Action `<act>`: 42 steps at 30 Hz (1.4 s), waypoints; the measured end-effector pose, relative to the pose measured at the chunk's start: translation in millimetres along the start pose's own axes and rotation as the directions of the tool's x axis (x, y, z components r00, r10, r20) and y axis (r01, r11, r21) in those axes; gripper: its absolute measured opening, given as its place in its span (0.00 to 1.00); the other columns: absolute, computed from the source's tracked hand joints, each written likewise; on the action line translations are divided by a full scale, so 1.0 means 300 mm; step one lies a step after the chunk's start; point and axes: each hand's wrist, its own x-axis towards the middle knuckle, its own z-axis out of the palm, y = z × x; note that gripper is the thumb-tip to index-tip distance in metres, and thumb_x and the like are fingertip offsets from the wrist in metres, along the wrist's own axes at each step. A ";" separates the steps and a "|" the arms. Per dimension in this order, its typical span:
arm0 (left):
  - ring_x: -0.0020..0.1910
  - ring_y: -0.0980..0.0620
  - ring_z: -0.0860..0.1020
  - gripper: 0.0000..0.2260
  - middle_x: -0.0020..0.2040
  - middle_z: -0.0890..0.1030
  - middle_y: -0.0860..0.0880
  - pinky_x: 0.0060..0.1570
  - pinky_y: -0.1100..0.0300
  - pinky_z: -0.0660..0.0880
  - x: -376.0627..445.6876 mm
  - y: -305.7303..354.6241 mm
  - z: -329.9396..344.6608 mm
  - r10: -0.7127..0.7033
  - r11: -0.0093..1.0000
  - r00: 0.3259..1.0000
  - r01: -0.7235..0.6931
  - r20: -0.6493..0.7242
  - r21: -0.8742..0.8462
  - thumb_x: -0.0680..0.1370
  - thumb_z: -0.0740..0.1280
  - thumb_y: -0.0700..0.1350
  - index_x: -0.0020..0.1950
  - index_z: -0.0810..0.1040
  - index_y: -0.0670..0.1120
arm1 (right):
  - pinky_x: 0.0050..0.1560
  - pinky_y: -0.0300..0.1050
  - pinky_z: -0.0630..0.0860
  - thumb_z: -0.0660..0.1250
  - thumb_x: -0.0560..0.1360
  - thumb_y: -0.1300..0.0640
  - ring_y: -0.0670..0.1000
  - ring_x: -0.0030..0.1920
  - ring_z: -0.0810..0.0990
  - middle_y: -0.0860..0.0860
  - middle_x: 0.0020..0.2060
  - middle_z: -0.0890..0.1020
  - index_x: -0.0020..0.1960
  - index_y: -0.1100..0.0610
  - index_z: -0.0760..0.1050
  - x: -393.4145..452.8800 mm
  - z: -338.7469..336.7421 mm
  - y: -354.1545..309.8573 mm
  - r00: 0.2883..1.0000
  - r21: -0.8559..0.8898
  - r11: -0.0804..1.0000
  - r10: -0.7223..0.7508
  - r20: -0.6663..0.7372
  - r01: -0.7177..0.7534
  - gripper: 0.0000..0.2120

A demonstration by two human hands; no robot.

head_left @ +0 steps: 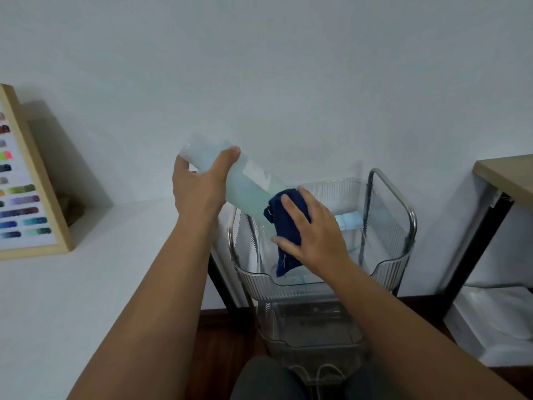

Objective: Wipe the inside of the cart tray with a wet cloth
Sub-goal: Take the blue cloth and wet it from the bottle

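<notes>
My left hand (199, 186) grips a pale translucent bottle (248, 180) of bluish liquid, tipped neck-down to the right over the cart. My right hand (311, 229) presses a dark blue cloth (285, 226) against the bottle's mouth, which the cloth hides. Both hover above the top tray (383, 267) of a clear ribbed plastic cart with a metal frame. A light blue object (350, 220) lies at the tray's back.
A white table (72, 284) lies left of the cart, with a wood-framed colour chart (26, 180) leaning on the wall. A wooden desk (507, 177) with black legs stands to the right. Lower cart trays (311, 321) sit above the dark floor.
</notes>
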 end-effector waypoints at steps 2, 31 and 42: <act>0.46 0.49 0.84 0.27 0.48 0.83 0.55 0.49 0.42 0.81 0.000 0.016 -0.002 0.010 1.000 1.000 -0.010 -0.004 0.010 0.55 0.78 0.63 0.51 0.75 0.63 | 0.60 0.63 0.72 0.65 0.72 0.36 0.64 0.65 0.72 0.64 0.71 0.66 0.73 0.47 0.51 -0.019 -0.003 0.012 0.999 -0.005 1.000 0.013 0.049 -0.013 0.38; 0.48 0.48 0.83 0.37 0.53 0.80 0.45 0.46 0.49 0.82 0.001 0.190 0.145 0.226 0.968 0.877 -0.251 0.424 0.005 0.58 0.80 0.52 0.63 0.70 0.45 | 0.61 0.45 0.75 0.80 0.62 0.45 0.45 0.63 0.76 0.44 0.65 0.76 0.76 0.45 0.55 0.130 -0.181 -0.159 0.931 0.856 0.412 0.309 0.192 -0.313 0.50; 0.48 0.50 0.83 0.31 0.52 0.79 0.49 0.39 0.56 0.82 0.006 0.211 0.133 0.049 0.999 0.900 -0.041 0.434 -0.028 0.63 0.80 0.57 0.61 0.71 0.50 | 0.54 0.48 0.77 0.79 0.62 0.52 0.48 0.56 0.79 0.49 0.63 0.75 0.76 0.40 0.49 0.214 -0.173 -0.168 0.851 0.808 0.460 0.517 0.092 -0.367 0.53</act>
